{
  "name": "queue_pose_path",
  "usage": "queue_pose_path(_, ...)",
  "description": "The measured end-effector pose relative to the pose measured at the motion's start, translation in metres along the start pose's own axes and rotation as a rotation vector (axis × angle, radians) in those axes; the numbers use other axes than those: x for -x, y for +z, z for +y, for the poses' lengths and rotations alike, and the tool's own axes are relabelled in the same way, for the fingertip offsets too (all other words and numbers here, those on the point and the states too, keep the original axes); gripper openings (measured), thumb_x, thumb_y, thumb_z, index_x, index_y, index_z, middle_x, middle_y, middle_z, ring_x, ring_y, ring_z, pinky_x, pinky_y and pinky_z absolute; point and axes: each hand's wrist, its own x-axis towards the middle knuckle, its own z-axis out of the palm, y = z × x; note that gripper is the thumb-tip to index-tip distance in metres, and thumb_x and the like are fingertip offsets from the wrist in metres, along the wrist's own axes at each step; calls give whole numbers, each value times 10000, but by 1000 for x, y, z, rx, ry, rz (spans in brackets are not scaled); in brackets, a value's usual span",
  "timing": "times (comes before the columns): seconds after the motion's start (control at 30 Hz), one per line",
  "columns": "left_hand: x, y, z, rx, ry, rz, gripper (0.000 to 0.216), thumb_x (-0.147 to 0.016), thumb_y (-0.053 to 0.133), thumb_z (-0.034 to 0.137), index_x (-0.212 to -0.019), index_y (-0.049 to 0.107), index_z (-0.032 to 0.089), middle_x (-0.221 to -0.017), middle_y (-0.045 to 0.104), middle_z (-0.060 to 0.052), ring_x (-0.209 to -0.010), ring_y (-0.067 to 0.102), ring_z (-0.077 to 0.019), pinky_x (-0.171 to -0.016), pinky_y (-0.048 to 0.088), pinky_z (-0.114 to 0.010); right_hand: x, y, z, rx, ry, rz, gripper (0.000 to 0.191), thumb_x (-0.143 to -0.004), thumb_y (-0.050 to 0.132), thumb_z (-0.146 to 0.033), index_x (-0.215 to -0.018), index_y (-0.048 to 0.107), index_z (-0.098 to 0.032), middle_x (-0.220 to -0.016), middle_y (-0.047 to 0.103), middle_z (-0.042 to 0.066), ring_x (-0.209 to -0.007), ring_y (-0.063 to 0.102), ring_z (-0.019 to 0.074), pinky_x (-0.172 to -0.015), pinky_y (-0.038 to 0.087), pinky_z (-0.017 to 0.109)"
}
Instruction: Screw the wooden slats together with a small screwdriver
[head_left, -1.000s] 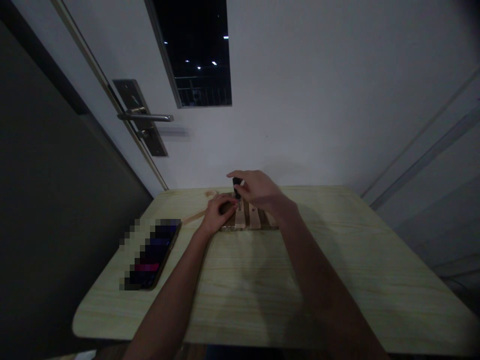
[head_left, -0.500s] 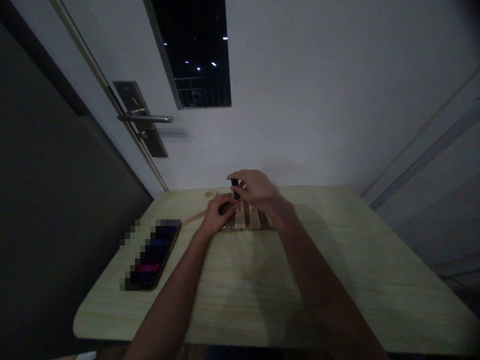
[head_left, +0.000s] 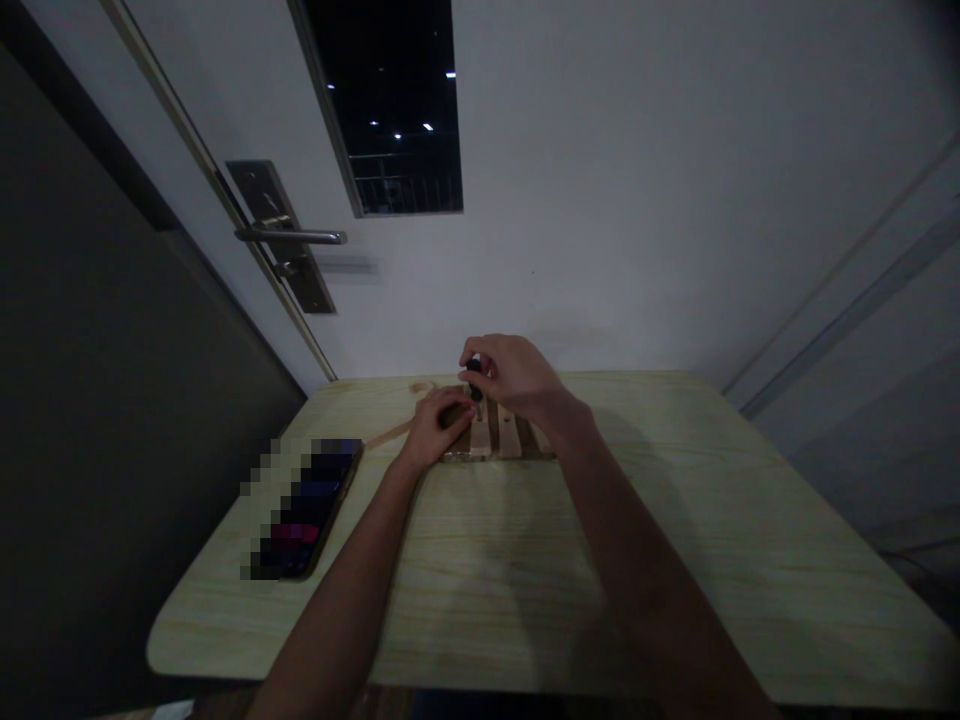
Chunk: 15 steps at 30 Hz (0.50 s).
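Note:
My right hand [head_left: 517, 375] grips the black handle of a small screwdriver [head_left: 475, 380] from above, fingers and thumb curled round it. The screwdriver stands nearly upright, its thin shaft pointing down at a pale wooden strip [head_left: 480, 438]. My left hand [head_left: 433, 428] lies at the left of that strip, thumb and fingertips brought together beside the shaft's lower end. What sits between those fingertips is too small to make out. A second pale strip [head_left: 510, 438] with a dark hole is just to the right. Both strips lie on a brown block [head_left: 455, 447], partly hidden by my hands.
A phone [head_left: 322, 510] lies on the left of the wood-grain table [head_left: 480, 600]. Between it and my left hand is a thin wooden stick [head_left: 388, 434]. A white door [head_left: 600, 200] with a metal handle [head_left: 292, 237] rises behind the table's far edge.
My right hand has shifted slightly and its fingers have turned round the screwdriver handle, which tilts a little differently. My left hand stays in place, as do the wooden strips.

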Motion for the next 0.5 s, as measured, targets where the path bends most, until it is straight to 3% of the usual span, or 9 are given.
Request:
queue_pose_path(0.17,1,1,-3,-8,16,3,142,-807,615,292,-896,653,187,-938,675,-57,-897,593,-211,-839,442,-362,-1,2,2,-38,7,49,59,-773,626,-216,-813,605,-178,-853,592,30,-724,504,120,-695,359,254)
queue_pose_path(0.3,1,1,-3,-9,6,-12,136,-814,607,293,-888,652,188,-929,675,-58,-896,590,-211,-838,441,-365,-2,8,6,-140,-5,31,69,-794,595,-194,-860,614,-183,-786,618,8,-713,532,117,-697,369,252)
queue_pose_path(0.5,0,-1,0,-8,-1,-17,142,-812,608,296,-891,657,188,-935,679,-58,-906,591,-216,-841,439,-371,-5,14,8,-66,1,28,107,-810,581,-196,-855,674,-168,-853,663,55,-792,571,140,-748,406,266)
